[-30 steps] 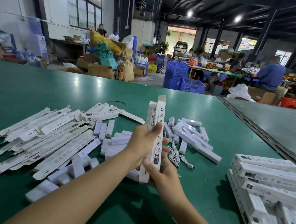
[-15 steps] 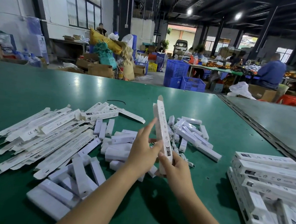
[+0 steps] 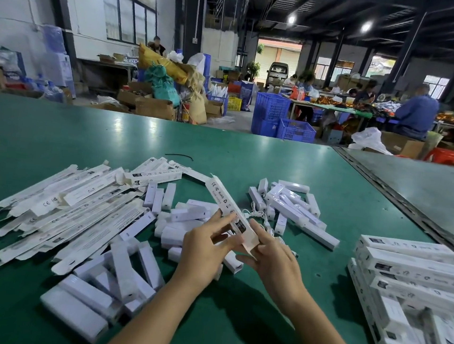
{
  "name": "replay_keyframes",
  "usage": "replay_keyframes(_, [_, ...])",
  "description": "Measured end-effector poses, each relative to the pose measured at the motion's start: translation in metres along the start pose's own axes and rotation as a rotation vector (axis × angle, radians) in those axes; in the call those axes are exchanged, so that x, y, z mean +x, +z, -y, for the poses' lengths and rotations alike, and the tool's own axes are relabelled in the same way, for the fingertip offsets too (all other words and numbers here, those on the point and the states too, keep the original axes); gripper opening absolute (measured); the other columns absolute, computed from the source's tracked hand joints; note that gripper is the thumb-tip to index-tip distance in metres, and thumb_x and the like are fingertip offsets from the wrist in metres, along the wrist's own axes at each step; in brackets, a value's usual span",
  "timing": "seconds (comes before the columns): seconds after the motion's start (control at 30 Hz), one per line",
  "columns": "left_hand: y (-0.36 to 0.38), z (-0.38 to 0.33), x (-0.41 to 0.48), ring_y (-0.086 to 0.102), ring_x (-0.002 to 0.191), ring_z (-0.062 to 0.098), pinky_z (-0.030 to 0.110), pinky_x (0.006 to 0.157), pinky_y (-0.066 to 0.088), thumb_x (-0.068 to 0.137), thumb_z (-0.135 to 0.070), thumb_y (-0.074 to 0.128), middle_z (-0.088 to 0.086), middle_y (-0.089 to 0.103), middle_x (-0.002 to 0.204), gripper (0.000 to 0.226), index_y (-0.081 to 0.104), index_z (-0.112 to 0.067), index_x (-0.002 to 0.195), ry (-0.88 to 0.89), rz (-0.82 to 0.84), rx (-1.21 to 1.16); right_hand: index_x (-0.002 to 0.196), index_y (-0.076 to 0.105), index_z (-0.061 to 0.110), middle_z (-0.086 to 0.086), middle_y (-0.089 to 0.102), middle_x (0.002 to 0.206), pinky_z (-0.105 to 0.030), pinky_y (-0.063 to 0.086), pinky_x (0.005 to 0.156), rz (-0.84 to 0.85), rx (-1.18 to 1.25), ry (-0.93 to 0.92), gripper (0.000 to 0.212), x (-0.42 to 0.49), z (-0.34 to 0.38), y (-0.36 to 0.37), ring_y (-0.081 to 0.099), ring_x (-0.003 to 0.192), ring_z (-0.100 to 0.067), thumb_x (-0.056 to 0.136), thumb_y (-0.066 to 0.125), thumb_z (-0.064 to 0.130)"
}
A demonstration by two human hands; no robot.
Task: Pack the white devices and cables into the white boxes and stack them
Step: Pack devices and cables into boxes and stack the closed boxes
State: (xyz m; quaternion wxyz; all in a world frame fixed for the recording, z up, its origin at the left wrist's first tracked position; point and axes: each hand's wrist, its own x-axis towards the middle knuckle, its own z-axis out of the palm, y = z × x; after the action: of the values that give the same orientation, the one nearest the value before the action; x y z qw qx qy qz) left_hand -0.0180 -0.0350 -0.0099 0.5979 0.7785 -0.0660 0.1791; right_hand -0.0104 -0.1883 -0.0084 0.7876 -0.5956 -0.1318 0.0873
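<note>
- A stack of packed boxes (image 3: 415, 276) sits at the right edge of the green table (image 3: 250, 152), several layers deep and roughly squared; this part of the job looks done.
- A good deal is left. A fan of flat, unfolded box sleeves (image 3: 58, 211) covers the left of the table, and loose white devices (image 3: 116, 272) lie in a heap just in front of and beside them.
- A second cluster of white devices (image 3: 292, 205) lies right of centre, with thin white cables (image 3: 257, 216) tangled at its near edge.
- Judging by these piles, the task is somewhere in the middle: more unpacked than packed.
- The one box in hand (image 3: 230, 213) is long and narrow, printed side up, tilted so its far end points up and to the left, above the middle pile.
- The left hand (image 3: 208, 242) grips the box near its lower part, fingers curled onto the printed face, thumb underneath.
- The right hand (image 3: 270, 253) pinches the near end of the same box, where a flap seems to stick out; it is probably closing or tucking that end, though the flap is too small to read surely.
- Both forearms reach in from the bottom of the view and meet over the table's middle, wrists close together.
- Whether a device is already inside the held box cannot be told.
</note>
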Motion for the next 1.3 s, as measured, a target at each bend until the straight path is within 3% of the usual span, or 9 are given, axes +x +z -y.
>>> replay_keyframes(0.1, [-0.004, 0.004, 0.001, 0.066, 0.106, -0.002, 0.019, 0.089, 0.054, 0.064, -0.024, 0.087, -0.024, 0.025, 0.152, 0.067, 0.067, -0.017, 0.127, 0.012, -0.023, -0.023, 0.132, 0.056, 0.018, -0.004, 0.071, 0.099, -0.035, 0.054, 0.096, 0.009, -0.062, -0.051, 0.043, -0.001, 0.001, -0.005, 0.064, 0.098, -0.019, 0.101, 0.035, -0.003])
replay_keyframes(0.27, [-0.003, 0.001, -0.004, 0.067, 0.1, -0.006, 0.005, 0.078, 0.048, 0.065, -0.028, 0.091, -0.011, 0.072, 0.114, 0.074, 0.053, -0.054, 0.122, 0.013, -0.033, -0.058, 0.127, 0.063, 0.017, -0.006, 0.074, 0.109, -0.02, 0.052, 0.084, -0.003, -0.244, -0.148, 0.037, -0.003, 0.003, -0.007, 0.068, 0.1, -0.009, 0.09, 0.062, 0.014])
replay_keyframes(0.37, [-0.003, -0.001, -0.006, 0.067, 0.103, -0.003, 0.013, 0.088, 0.052, 0.071, -0.028, 0.088, -0.013, 0.068, 0.125, 0.055, 0.061, -0.061, 0.106, 0.076, -0.004, -0.082, 0.108, 0.074, 0.017, 0.0, 0.077, 0.094, -0.018, 0.053, 0.074, -0.102, -0.22, -0.19, 0.036, -0.003, 0.004, -0.008, 0.07, 0.085, -0.008, 0.073, 0.075, 0.023])
replay_keyframes(0.5, [-0.002, -0.002, -0.008, 0.068, 0.103, 0.003, 0.021, 0.09, 0.054, 0.071, -0.034, 0.086, -0.023, 0.067, 0.123, 0.037, 0.071, -0.041, 0.104, 0.058, 0.018, -0.158, 0.076, 0.07, 0.021, 0.004, 0.074, 0.083, -0.028, 0.055, 0.069, -0.247, -0.335, -0.299, 0.011, 0.0, -0.003, -0.01, 0.065, 0.073, -0.012, 0.074, 0.08, 0.015])
replay_keyframes(0.7, [-0.002, 0.003, -0.005, 0.071, 0.096, 0.008, 0.017, 0.082, 0.053, 0.075, -0.012, 0.083, -0.017, 0.07, 0.118, 0.03, 0.074, -0.027, 0.1, 0.015, -0.005, -0.318, 0.083, 0.072, 0.031, 0.014, 0.068, 0.106, -0.018, 0.053, 0.074, -0.109, -0.615, -0.542, 0.017, -0.004, -0.002, -0.01, 0.067, 0.093, -0.006, 0.09, 0.067, 0.016])
replay_keyframes(0.87, [-0.003, 0.01, -0.003, 0.072, 0.09, 0.01, 0.02, 0.077, 0.055, 0.08, 0.001, 0.078, -0.015, 0.071, 0.115, 0.027, 0.073, -0.021, 0.095, -0.021, -0.032, -0.359, 0.108, 0.071, 0.022, 0.014, 0.056, 0.138, -0.019, 0.048, 0.095, 0.114, -0.825, -0.555, 0.04, -0.006, 0.005, -0.015, 0.055, 0.125, -0.005, 0.071, 0.056, 0.015])
replay_keyframes(0.97, [-0.004, 0.009, -0.002, 0.072, 0.089, 0.013, 0.021, 0.076, 0.055, 0.08, -0.002, 0.078, -0.012, 0.071, 0.115, 0.022, 0.073, -0.018, 0.096, -0.018, -0.019, -0.375, 0.102, 0.071, 0.018, 0.011, 0.063, 0.129, -0.027, 0.051, 0.093, 0.035, -0.905, -0.661, 0.018, -0.002, 0.004, -0.015, 0.061, 0.115, -0.003, 0.085, 0.073, 0.013])
replay_keyframes(1.1, [-0.003, 0.009, -0.003, 0.071, 0.093, 0.011, 0.021, 0.079, 0.054, 0.081, -0.02, 0.073, -0.01, 0.072, 0.115, 0.016, 0.075, -0.015, 0.095, -0.02, 0.005, -0.382, 0.097, 0.068, 0.014, 0.015, 0.071, 0.103, -0.031, 0.056, 0.074, -0.151, -0.864, -0.718, 0.015, 0.0, -0.002, -0.01, 0.068, 0.083, -0.004, 0.085, 0.069, 0.023])
replay_keyframes(1.3, [-0.003, 0.011, -0.005, 0.07, 0.098, 0.01, 0.018, 0.081, 0.053, 0.088, -0.003, 0.07, -0.013, 0.071, 0.117, 0.018, 0.074, -0.016, 0.1, 0.007, 0.008, -0.356, 0.091, 0.074, 0.007, 0.005, 0.072, 0.104, -0.031, 0.058, 0.076, -0.162, -0.925, -0.87, 0.009, 0.0, 0.001, -0.009, 0.07, 0.087, -0.007, 0.083, 0.072, 0.007])
